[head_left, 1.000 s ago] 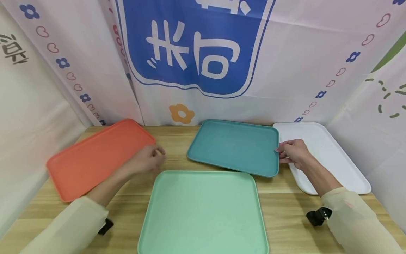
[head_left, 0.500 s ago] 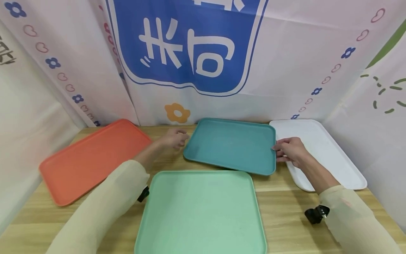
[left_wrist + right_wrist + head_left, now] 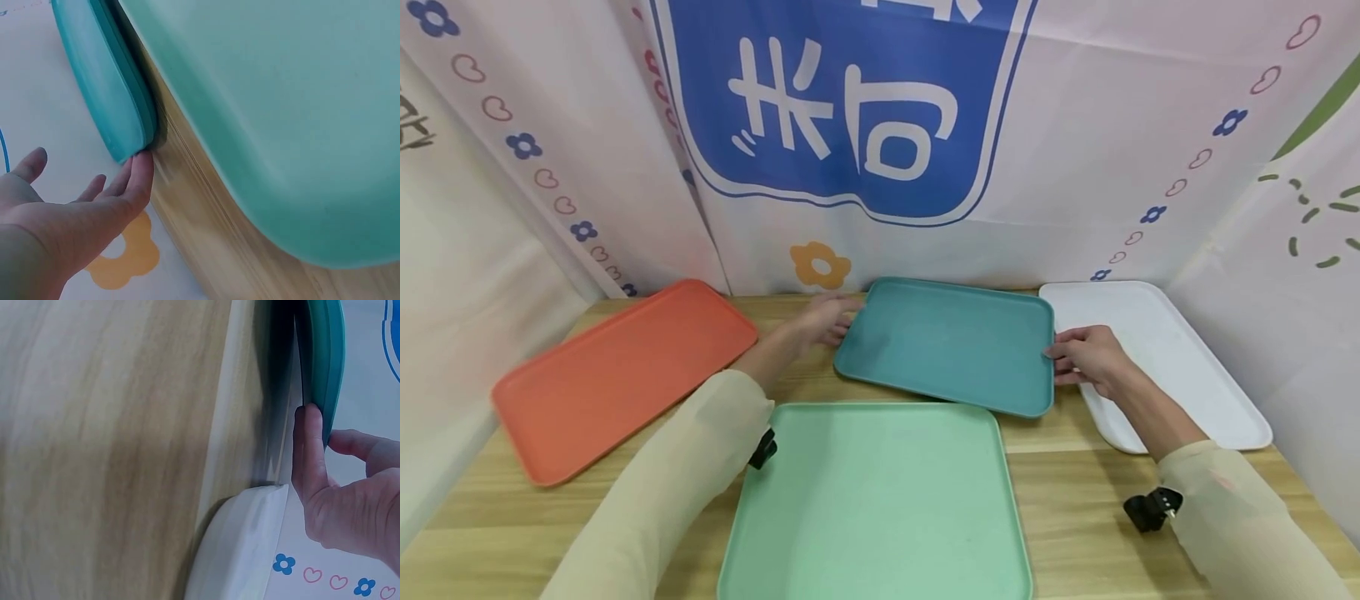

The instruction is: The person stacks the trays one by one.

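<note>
A teal tray (image 3: 947,346) lies toward the back of the table, slightly slanted, its right end raised above the wood. My right hand (image 3: 1093,358) pinches that end, with the thumb on top and fingers underneath, as the right wrist view shows at the tray's edge (image 3: 325,359). On the opposite side, my left hand (image 3: 827,319) reaches to the tray's left end. In the left wrist view its extended fingertips (image 3: 142,164) are right at the tray's rim, while the thumb stands apart. A light green tray (image 3: 880,500) lies in front, close to the teal one.
An orange-red tray (image 3: 625,383) lies slanted at the left, behind the left forearm. At the right a white tray (image 3: 1157,375) lies partly under the right hand and wrist. A printed cloth (image 3: 1075,167) hangs behind the wooden table (image 3: 1075,508).
My left hand has moved right, from beside the orange-red tray to the teal tray's left end. The right hand keeps its pinch on the teal tray; the trays stay about where they were.
</note>
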A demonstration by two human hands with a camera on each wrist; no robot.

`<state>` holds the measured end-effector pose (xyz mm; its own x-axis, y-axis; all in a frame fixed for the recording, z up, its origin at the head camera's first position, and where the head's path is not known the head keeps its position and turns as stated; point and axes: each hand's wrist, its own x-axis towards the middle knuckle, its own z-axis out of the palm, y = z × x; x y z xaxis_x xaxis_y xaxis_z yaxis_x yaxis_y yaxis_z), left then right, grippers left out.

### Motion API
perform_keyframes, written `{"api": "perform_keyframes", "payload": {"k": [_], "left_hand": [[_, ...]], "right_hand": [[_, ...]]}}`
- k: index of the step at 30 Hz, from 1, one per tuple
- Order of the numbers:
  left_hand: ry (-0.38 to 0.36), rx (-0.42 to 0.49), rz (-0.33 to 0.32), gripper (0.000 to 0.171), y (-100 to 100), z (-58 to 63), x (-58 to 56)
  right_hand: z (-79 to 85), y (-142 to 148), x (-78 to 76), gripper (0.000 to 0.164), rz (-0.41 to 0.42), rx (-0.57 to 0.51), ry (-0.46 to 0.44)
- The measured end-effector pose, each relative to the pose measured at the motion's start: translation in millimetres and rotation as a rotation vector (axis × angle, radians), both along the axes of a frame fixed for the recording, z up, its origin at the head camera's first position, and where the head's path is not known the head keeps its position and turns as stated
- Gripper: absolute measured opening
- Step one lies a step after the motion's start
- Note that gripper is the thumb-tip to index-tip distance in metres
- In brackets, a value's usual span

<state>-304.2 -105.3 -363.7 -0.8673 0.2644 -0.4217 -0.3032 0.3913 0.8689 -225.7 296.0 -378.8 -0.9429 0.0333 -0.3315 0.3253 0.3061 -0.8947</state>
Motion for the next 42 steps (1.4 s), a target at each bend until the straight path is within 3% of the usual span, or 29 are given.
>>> {"api": "perform_keyframes", "payload": {"k": [6,12,20,26,31,42], "left_hand": [[0.033,-0.063,-0.002,0.064,8.9,1.0,4.0],[0.028,-0.065,0.041,0.069,13.5,-0.1,4.4],[0.044,-0.047,0.07,0.063,19.0,0.9,7.1],[0.073,-0.015,0.064,0.052,17.1,5.9,10.6],[0.075,0.009,0.057,0.053,13.0,12.0,13.7],[0.13,0.032,0.133,0.059,1.4,14.4,18.4]], "right_hand": [[-1.7,1.6,-0.4,0.036,0.005,-0.002,-0.002],[-2.6,0.5,-0.6,0.029,0.008,-0.009,0.009],[-1.5,3.0,-1.7,0.037,0.014,0.026,0.011],[-0.8,1.9,-0.4,0.039,0.015,0.039,0.009],[1.7,1.1,0.9,0.039,0.017,0.044,0.011],[3.8,-1.3,3.8,0.039,0.036,-0.004,0.027]]}}
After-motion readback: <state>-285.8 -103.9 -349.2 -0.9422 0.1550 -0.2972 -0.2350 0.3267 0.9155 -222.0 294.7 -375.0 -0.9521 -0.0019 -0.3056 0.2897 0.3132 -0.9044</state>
